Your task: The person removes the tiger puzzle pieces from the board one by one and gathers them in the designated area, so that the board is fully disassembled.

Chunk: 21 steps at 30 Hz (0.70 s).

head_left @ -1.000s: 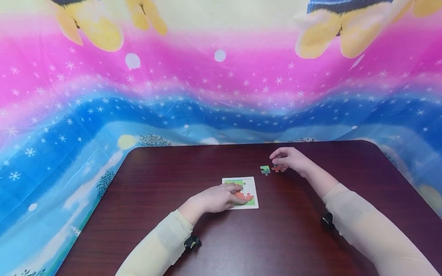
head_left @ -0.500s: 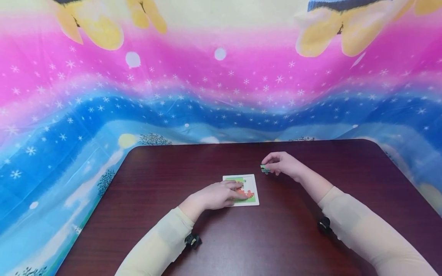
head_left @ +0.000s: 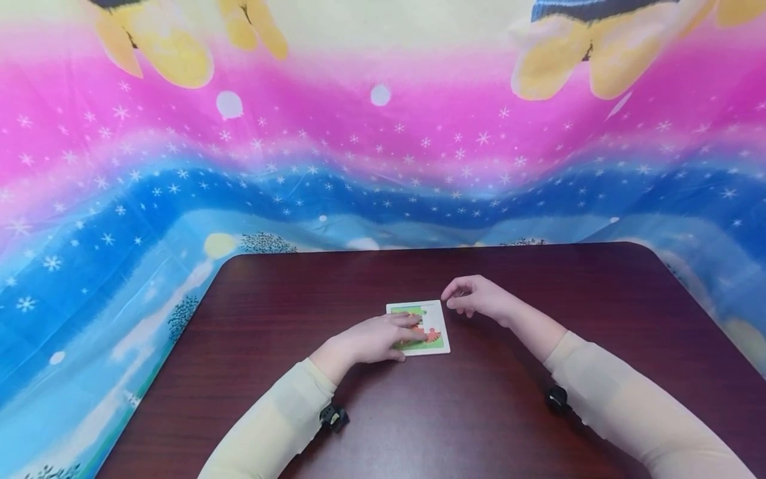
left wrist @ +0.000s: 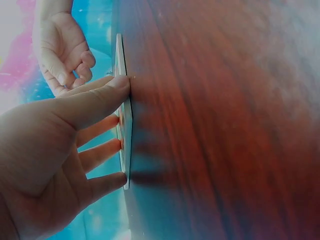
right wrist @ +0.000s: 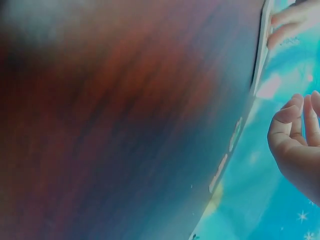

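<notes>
My left hand (head_left: 372, 339) rests with spread fingers on a small white-rimmed puzzle board (head_left: 445, 330), whose picture is green and orange with a bare white part at upper right. In the left wrist view the thumb of this hand (left wrist: 55, 155) touches the board's near edge (left wrist: 127, 150). Just off the board's far right corner hovers my right hand (head_left: 481, 299), fingers loosely bent, no piece visible in them. Two loose pieces, one greenish (right wrist: 236, 134) and one orange-toned (right wrist: 218, 172), lie on the table in the right wrist view; the head view hides them behind the right hand.
The dark red-brown table (head_left: 443, 419) has rounded far corners. Behind it hangs a pink and blue curtain (head_left: 335, 146) with snowflakes. A small black device (head_left: 334, 418) is worn at the left wrist, another (head_left: 556, 399) at the right.
My right hand has moved left and nearer, from over the loose pieces to beside the board. The left hand stays on the board, its thumb drawn back to the near edge.
</notes>
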{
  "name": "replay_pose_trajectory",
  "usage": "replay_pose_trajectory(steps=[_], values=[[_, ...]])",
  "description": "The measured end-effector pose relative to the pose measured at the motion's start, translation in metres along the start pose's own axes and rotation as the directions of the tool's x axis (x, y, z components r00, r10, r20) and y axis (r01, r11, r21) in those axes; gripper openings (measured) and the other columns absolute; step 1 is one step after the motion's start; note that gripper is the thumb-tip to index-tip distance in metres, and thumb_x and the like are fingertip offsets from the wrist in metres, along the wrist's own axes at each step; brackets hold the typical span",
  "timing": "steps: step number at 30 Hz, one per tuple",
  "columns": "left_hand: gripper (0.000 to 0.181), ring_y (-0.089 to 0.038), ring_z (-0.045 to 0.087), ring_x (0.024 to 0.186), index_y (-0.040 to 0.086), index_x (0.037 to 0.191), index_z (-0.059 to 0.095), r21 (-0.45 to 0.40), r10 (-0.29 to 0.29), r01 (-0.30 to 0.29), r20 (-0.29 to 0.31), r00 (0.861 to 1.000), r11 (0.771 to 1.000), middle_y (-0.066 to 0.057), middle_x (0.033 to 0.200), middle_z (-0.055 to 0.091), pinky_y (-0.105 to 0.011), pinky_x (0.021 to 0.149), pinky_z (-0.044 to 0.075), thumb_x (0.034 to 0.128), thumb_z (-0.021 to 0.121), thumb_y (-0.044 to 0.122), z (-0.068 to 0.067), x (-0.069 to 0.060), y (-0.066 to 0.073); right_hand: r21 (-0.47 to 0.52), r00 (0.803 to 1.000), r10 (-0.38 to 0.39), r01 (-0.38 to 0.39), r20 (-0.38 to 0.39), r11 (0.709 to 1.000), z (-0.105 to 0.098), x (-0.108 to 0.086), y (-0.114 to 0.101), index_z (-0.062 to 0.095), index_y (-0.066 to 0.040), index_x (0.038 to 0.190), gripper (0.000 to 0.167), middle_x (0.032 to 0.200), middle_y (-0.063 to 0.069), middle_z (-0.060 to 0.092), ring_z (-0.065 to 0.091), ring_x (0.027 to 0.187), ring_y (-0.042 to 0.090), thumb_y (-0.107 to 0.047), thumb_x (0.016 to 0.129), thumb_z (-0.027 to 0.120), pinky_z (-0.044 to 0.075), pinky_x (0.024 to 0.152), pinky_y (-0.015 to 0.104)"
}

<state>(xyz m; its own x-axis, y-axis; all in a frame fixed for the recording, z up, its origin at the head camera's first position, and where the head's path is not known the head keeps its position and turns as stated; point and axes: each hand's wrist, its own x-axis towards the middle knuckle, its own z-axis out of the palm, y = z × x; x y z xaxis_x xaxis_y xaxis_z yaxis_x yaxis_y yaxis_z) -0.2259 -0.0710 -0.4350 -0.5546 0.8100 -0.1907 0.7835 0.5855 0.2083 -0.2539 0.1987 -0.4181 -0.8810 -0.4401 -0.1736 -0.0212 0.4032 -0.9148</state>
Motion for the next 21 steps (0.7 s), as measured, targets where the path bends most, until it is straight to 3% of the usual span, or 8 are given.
replay_pose_trajectory(steps=[8,16,21], values=[[0.054,-0.02,0.034,0.15,0.027,0.148,0.057,0.012,0.018,-0.018,-0.032,0.999,1.0,-0.004,0.159,0.044,-0.036,0.117,0.034,0.0963,0.073,0.025,0.001,0.002,-0.004,0.025,0.999,0.028,-0.029,0.045,0.999,0.014,0.001,0.005,0.064,0.01,0.113,0.022,0.089,0.007,0.064,0.056,0.076,0.023,-0.003,0.096,0.064,0.049,0.063,0.032],[0.053,-0.019,0.033,0.15,0.03,0.15,0.054,-0.005,0.002,-0.003,-0.02,1.0,1.0,-0.003,0.161,0.04,-0.035,0.114,0.038,0.099,0.068,0.023,0.002,-0.002,-0.004,0.06,0.995,0.045,-0.05,0.091,0.997,0.02,-0.002,0.007,0.063,0.01,0.115,0.024,0.092,0.006,0.062,0.055,0.077,0.023,-0.005,0.097,0.063,0.048,0.064,0.031],[0.053,-0.019,0.03,0.151,0.032,0.15,0.053,-0.001,-0.009,0.008,-0.012,1.0,1.0,-0.002,0.161,0.039,-0.036,0.115,0.037,0.0998,0.067,0.024,0.001,-0.001,-0.004,0.062,0.996,0.041,-0.046,0.081,0.997,0.023,-0.001,0.013,0.064,0.01,0.113,0.024,0.09,0.004,0.063,0.055,0.074,0.02,-0.006,0.095,0.065,0.047,0.063,0.03]])
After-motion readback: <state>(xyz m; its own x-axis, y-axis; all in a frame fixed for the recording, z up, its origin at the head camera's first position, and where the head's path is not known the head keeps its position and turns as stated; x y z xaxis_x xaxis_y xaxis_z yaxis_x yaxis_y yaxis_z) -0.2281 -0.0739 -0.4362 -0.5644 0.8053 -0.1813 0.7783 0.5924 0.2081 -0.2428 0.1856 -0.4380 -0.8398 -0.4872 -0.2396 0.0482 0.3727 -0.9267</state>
